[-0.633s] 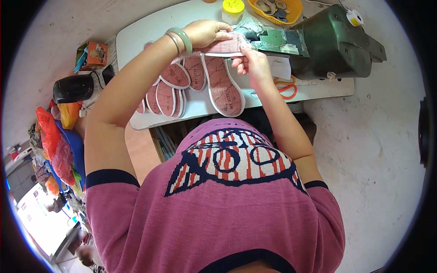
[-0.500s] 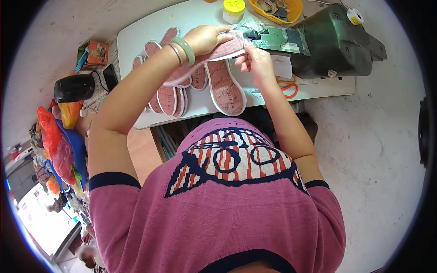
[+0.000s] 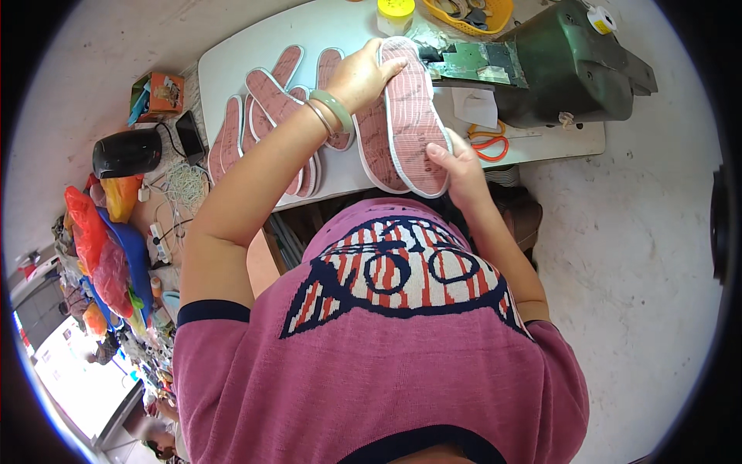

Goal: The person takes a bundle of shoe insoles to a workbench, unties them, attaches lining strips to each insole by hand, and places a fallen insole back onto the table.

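I hold a pink shoe insole with a white stitched edge [image 3: 413, 116] between both hands over the white table [image 3: 232, 73]. My left hand [image 3: 359, 77], with a green bangle and a thin bracelet on its wrist, grips the insole's far end near the sewing machine [image 3: 572, 66]. My right hand [image 3: 456, 166] pinches the near end at the table's front edge. A second insole lies under it. Several more pink insoles [image 3: 267, 100] lie fanned out on the table to the left of my left forearm.
Orange-handled scissors [image 3: 491, 143] lie beside the machine. A yellow basket [image 3: 471, 11] and a yellow-lidded jar [image 3: 396, 14] stand at the table's back. Left of the table are a small box [image 3: 158, 93], a black device [image 3: 127, 151], cables and coloured bags [image 3: 100, 247].
The insole has swung from lying crosswise near the machine to pointing lengthwise toward me. My right hand moved down to its near end; my left hand stayed at the far end.
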{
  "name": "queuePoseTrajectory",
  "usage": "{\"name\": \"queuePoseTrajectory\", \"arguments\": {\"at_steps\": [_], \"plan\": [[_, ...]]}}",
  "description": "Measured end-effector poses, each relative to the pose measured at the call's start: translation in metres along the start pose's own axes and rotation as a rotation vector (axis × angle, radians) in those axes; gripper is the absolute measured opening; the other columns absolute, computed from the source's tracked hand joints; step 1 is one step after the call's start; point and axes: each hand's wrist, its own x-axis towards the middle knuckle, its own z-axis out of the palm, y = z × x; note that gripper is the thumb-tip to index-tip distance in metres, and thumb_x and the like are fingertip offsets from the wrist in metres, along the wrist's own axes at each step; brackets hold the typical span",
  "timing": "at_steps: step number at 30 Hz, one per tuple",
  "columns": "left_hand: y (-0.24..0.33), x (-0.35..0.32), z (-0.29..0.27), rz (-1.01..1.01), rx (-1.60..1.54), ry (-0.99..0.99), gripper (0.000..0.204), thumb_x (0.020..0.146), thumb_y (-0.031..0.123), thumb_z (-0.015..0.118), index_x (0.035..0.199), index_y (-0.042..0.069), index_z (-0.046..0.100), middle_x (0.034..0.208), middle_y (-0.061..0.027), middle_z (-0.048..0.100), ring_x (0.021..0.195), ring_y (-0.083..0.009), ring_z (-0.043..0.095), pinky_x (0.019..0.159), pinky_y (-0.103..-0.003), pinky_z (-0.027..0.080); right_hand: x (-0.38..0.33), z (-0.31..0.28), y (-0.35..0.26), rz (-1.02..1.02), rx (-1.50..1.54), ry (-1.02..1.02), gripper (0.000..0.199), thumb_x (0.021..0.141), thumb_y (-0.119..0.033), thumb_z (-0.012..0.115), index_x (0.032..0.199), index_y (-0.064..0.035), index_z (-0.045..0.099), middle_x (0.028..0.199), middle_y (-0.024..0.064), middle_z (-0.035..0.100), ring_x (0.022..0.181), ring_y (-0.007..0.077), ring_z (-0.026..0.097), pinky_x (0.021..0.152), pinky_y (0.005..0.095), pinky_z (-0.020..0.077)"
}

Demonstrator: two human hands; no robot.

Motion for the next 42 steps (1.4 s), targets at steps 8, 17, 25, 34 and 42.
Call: {"name": "queuePoseTrajectory", "arguments": {"at_steps": [8, 17, 25, 34, 42], "plan": [[-0.02, 0.03, 0.005, 0.035, -0.122, 0.131, 0.052, 0.087, 0.039, 0.064, 0.115, -0.002, 0.052, 0.083, -0.0142, 0.067, 0.074, -0.0175, 0.065, 0.068, -0.029, 0.05, 0.036, -0.011, -0.004, -0.057, 0.066, 0.039, 0.032, 0.092, -0.017, 0.058, 0.118, 0.0017, 0.055, 0.101, 0.0027, 0.062, 0.089, 0.0087, 0.058, 0.082, 0.0234, 0.0452], [-0.044, 0.055, 0.006, -0.031, -0.29, 0.196, 0.056, 0.086, 0.035, 0.067, 0.123, -0.004, 0.051, 0.091, -0.0141, 0.067, 0.081, -0.0166, 0.063, 0.073, -0.028, 0.05, 0.062, 0.006, -0.005, -0.109, 0.078, 0.069, 0.031, 0.096, -0.02, 0.052, 0.119, 0.0015, 0.055, 0.105, 0.0054, 0.064, 0.093, 0.0097, 0.06, 0.085, 0.0254, 0.0458], [-0.158, 0.028, -0.055, 0.007, 0.174, 0.25, 0.061, 0.079, 0.035, 0.072, 0.126, 0.001, 0.051, 0.093, -0.0122, 0.065, 0.078, -0.0196, 0.062, 0.074, -0.032, 0.05, 0.034, 0.028, 0.053, -0.671, -1.385, -0.054, 0.059, 0.079, -0.031, 0.072, 0.126, -0.0027, 0.049, 0.135, 0.0216, 0.044, 0.123, 0.033, 0.047, 0.101, 0.0404, 0.0387], [-0.051, -0.129, 0.013, -0.701, -1.075, -0.254, 0.052, 0.089, 0.036, 0.064, 0.124, 0.004, 0.045, 0.106, -0.0041, 0.059, 0.093, -0.0132, 0.059, 0.078, -0.032, 0.052, 0.031, 0.029, 0.071, -0.706, -1.184, -0.141, 0.072, 0.068, -0.025, 0.078, 0.129, -0.0028, 0.046, 0.142, 0.0235, 0.034, 0.13, 0.0402, 0.036, 0.106, 0.0444, 0.0335], [-0.069, -0.154, 0.035, -0.367, -1.374, -0.252, 0.041, 0.098, 0.021, 0.049, 0.135, 0.006, 0.039, 0.129, -0.0058, 0.052, 0.116, -0.0163, 0.053, 0.096, -0.037, 0.046, 0.047, 0.04, 0.042, -0.716, -0.959, -0.022, 0.057, 0.077, -0.017, 0.072, 0.126, 0.0009, 0.05, 0.132, 0.0199, 0.048, 0.121, 0.0308, 0.05, 0.101, 0.0373, 0.039]]}}
